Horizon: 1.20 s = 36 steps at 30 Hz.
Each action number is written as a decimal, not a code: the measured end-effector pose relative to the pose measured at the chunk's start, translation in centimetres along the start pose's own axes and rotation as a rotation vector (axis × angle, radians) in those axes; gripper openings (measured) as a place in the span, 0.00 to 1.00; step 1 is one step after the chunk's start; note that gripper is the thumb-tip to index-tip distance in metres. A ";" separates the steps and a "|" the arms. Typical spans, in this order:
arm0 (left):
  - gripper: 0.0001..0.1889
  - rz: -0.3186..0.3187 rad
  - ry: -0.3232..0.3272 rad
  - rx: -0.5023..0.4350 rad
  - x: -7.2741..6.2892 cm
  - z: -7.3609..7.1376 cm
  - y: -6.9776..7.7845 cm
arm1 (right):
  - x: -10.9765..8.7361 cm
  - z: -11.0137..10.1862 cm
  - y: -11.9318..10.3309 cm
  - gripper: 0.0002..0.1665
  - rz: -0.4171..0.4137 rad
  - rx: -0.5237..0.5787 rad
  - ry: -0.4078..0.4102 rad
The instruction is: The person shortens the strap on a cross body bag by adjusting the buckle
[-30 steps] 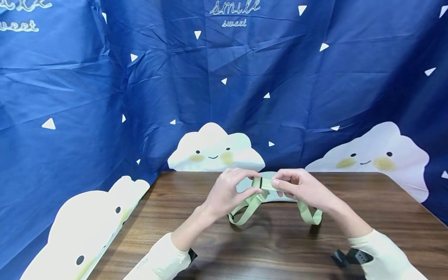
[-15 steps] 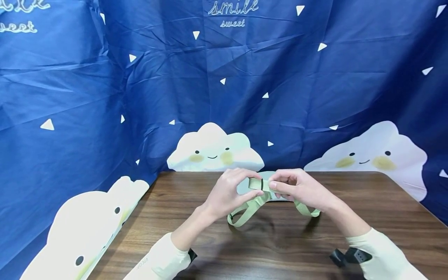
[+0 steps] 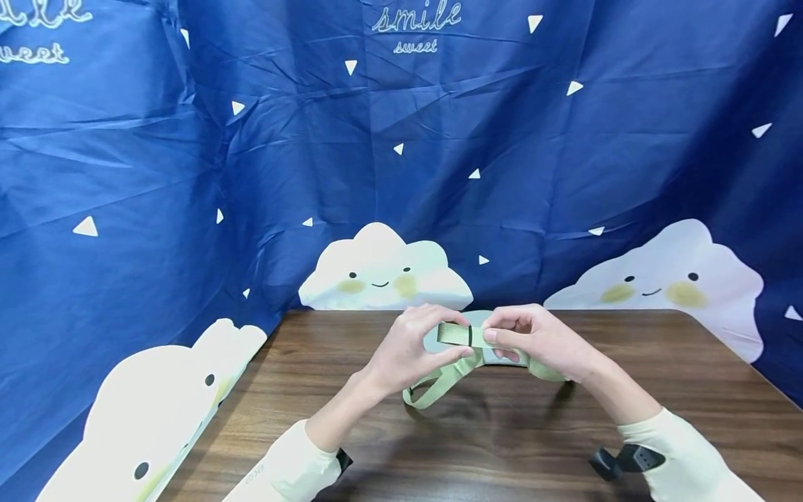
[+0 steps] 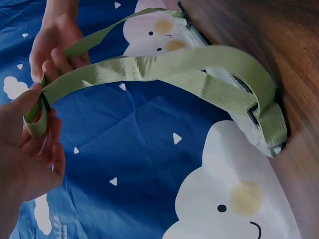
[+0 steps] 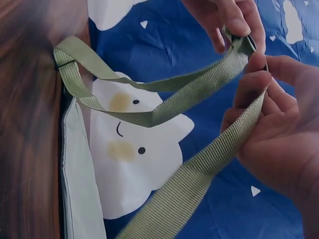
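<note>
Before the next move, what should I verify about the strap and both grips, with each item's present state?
1. Left grip holding the green strap at the dark slider: ok.
2. Right grip pinching the strap beside the slider: ok.
3. Strap loop showing on the slider's left-hand side: ok.
4. Strap free of slack: not ok; it curves loosely in both wrist views.
5. Strap end fully threaded: cannot tell; it is hidden.

The bare right hand (image 3: 538, 340) hides one part of the pale flat panel (image 3: 479, 318), while the green ribbed webbing strap (image 5: 172, 203) is cut by the right wrist view's bottom edge.
</note>
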State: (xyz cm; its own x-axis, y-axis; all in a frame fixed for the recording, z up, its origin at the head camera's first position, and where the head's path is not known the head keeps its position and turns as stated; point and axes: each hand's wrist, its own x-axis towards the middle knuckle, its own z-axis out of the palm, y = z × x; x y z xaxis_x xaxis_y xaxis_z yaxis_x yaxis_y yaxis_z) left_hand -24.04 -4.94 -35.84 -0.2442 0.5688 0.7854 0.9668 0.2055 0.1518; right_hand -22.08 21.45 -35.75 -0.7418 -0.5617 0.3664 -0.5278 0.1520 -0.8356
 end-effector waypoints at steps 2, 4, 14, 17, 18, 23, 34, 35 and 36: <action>0.19 -0.004 0.005 0.013 0.0 -0.1 0.0 | 0.1 0.1 0.0 0.05 0.000 -0.016 -0.005; 0.19 -0.006 0.016 0.022 0.0 -0.2 0.0 | 0.1 -0.2 0.0 0.06 0.018 -0.037 -0.007; 0.19 0.007 -0.002 0.005 0.0 -0.2 0.1 | -0.1 -0.3 0.5 0.06 0.031 0.001 -0.031; 0.19 0.010 -0.016 0.011 0.0 0.0 0.1 | 0.1 0.6 0.1 0.06 0.002 0.020 -0.042; 0.18 0.007 -0.018 0.011 0.0 0.1 0.1 | 0.2 0.9 0.0 0.07 -0.006 0.020 -0.048; 0.21 -0.004 -0.024 0.006 -0.3 0.5 0.2 | 0.3 2.1 -0.4 0.10 -0.011 0.010 -0.038; 0.37 -0.058 0.008 -0.113 -0.4 1.0 -0.1 | 0.1 1.9 -0.9 0.11 0.022 0.355 0.022; 0.34 -0.046 0.001 -0.108 -0.4 0.9 -0.2 | 0.1 1.6 -1.0 0.12 0.013 0.391 0.028; 0.31 -0.034 -0.005 -0.108 -0.4 0.9 -0.4 | 0.0 1.3 -1.1 0.14 0.000 0.432 0.036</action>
State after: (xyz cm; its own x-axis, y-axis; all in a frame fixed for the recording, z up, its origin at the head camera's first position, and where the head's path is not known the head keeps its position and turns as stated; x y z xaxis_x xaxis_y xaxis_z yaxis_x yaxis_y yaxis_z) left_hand -24.37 -4.52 -36.73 -0.2775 0.5671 0.7755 0.9602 0.1378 0.2428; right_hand -20.99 20.25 -35.33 -0.7599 -0.5319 0.3737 -0.3117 -0.2063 -0.9275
